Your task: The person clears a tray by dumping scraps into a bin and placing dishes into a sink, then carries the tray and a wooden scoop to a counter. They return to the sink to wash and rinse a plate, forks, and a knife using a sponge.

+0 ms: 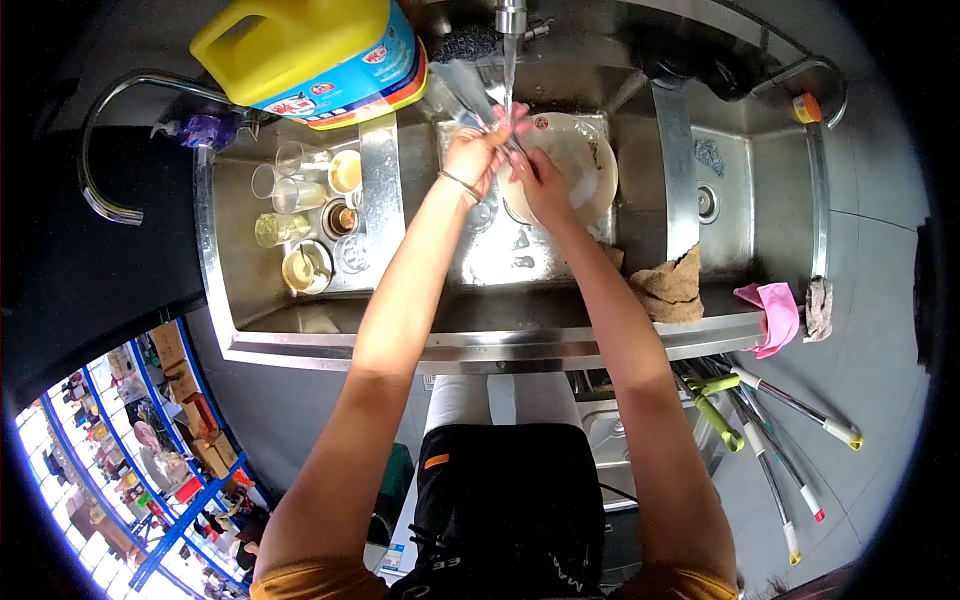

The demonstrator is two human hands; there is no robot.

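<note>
Under the running tap [511,18], my two hands are close together over the middle sink basin. My right hand [545,187] is closed around the lower end of a long, greyish, shiny utensil [466,92]; blur hides its exact kind. My left hand [474,155], with a bangle at the wrist, is closed around the same utensil a little higher, some fingertips extended into the water stream. A large white plate [600,180] with suds on it lies in the basin just right of my hands. A clear glass [482,215] is partly hidden beneath my left wrist.
In the left basin [235,220] stand several glasses and cups [307,267]. A yellow detergent jug [310,60] sits behind. A brown cloth [670,287] and a pink cloth [775,315] hang on the front rim. Mop handles [770,450] lie at the right.
</note>
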